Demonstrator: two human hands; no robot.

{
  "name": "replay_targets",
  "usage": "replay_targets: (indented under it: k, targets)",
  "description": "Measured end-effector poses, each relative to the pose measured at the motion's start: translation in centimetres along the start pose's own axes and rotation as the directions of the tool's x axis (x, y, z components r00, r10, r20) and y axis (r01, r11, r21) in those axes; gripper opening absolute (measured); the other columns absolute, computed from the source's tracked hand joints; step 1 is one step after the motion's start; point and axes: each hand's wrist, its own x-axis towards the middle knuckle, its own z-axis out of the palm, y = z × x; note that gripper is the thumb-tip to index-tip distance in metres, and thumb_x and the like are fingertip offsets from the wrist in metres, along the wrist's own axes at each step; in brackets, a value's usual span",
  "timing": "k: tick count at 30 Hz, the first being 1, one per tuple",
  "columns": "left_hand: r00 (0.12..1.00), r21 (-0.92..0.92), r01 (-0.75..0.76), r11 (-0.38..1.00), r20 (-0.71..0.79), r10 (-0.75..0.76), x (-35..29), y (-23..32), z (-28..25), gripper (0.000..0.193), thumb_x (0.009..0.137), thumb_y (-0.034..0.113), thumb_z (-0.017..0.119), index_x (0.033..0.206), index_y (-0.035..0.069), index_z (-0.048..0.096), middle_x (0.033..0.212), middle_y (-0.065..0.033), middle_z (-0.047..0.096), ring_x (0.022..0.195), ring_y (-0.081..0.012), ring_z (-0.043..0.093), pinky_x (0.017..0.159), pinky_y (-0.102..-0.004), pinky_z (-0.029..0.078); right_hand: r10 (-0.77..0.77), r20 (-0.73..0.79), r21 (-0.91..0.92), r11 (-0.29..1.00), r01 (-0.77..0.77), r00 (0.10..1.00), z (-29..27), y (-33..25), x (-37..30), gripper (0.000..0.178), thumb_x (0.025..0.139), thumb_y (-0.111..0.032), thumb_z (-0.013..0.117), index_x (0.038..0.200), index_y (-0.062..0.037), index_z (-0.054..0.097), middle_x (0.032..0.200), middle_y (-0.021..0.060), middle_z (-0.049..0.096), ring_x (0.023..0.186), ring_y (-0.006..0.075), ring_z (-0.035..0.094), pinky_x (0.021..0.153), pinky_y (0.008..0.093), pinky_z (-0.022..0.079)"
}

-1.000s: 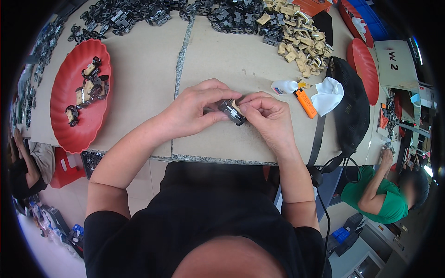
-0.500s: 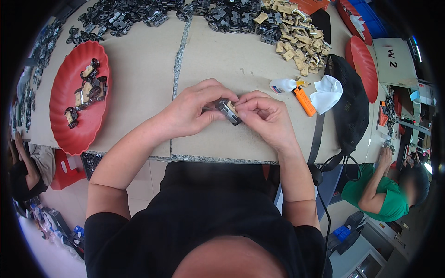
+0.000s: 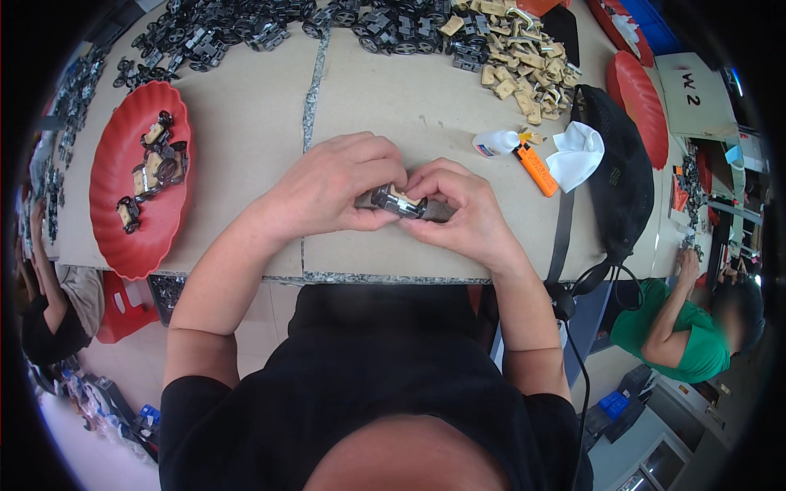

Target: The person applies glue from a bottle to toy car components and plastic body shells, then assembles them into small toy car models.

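Between both hands, just above the table, is a small toy car chassis (image 3: 396, 202), dark with a shiny side and a tan part on its top. My left hand (image 3: 348, 184) pinches its left end between thumb and fingers. Thumb and fingertips of my right hand (image 3: 460, 204) close on its right end. Away to the left, a red scalloped tray (image 3: 115, 176) carries several similar chassis fitted with tan parts (image 3: 147, 176). At the far side lie a heap of black wheeled chassis (image 3: 401, 29) and a pile of loose tan parts (image 3: 532, 69).
Right of my hands are a small white glue bottle (image 3: 494, 143), an orange box cutter (image 3: 536, 170), a crumpled white tissue (image 3: 577, 155) and a black bag (image 3: 618, 188) with straps and cable. Another red tray (image 3: 637, 106) stands beyond. A co-worker in green (image 3: 679, 335) sits at right.
Both hands have turned the toy car chassis so its shiny side faces me. My right fingers have shifted from its top to its right end.
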Motion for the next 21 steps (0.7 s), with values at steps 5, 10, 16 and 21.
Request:
replay_targets:
  k: [5, 10, 16, 21]
  targets:
    - [0.997, 0.101, -0.073, 0.992, 0.042, 0.069, 0.2, -0.1, 0.2, 0.023, 0.059, 0.016, 0.071, 0.076, 0.008, 0.059, 0.078, -0.0036, 0.055, 0.074, -0.0220, 0.054, 0.066, -0.0320, 0.043, -0.034, 0.063, -0.066, 0.997, 0.038, 0.997, -0.2, -0.1, 0.0, 0.021, 0.062, -0.003, 0.069, 0.080, -0.0005, 0.058, 0.090, 0.0075, 0.055, 0.081, 0.0184, 0.057, 0.070, 0.0282, 0.047]
    - [0.997, -0.035, -0.064, 0.997, 0.030, 0.065, 0.0, -0.7, 0.7, 0.021, 0.059, 0.015, 0.070, 0.074, 0.007, 0.058, 0.072, -0.0029, 0.055, 0.072, -0.0214, 0.054, 0.070, -0.0314, 0.041, -0.087, 0.080, -0.079, 0.992, 0.094, 0.993, -0.3, -0.1, 0.0, 0.021, 0.062, -0.003, 0.069, 0.081, -0.0008, 0.058, 0.089, 0.0069, 0.056, 0.082, 0.0178, 0.055, 0.071, 0.0276, 0.045]
    - [0.998, -0.079, -0.056, 0.995, 0.002, 0.057, -0.3, -0.7, 1.0, 0.020, 0.060, 0.014, 0.070, 0.074, 0.007, 0.058, 0.070, -0.0027, 0.053, 0.070, -0.0202, 0.053, 0.072, -0.0301, 0.039, -0.092, 0.084, -0.044, 0.994, 0.096, 0.992, -0.2, 0.2, 0.0, 0.020, 0.063, -0.002, 0.068, 0.081, -0.0008, 0.059, 0.089, 0.0064, 0.056, 0.083, 0.0168, 0.054, 0.073, 0.0269, 0.043]
    - [0.999, -0.092, -0.054, 0.994, 0.005, 0.054, -0.4, -0.8, 1.0, 0.020, 0.060, 0.014, 0.070, 0.075, 0.006, 0.058, 0.071, -0.0024, 0.054, 0.070, -0.0193, 0.053, 0.073, -0.0303, 0.038, -0.099, 0.095, -0.041, 0.994, 0.103, 0.991, -0.2, 0.3, 0.0, 0.021, 0.063, -0.002, 0.069, 0.082, -0.0006, 0.059, 0.090, 0.0065, 0.056, 0.083, 0.0170, 0.055, 0.073, 0.0274, 0.043]
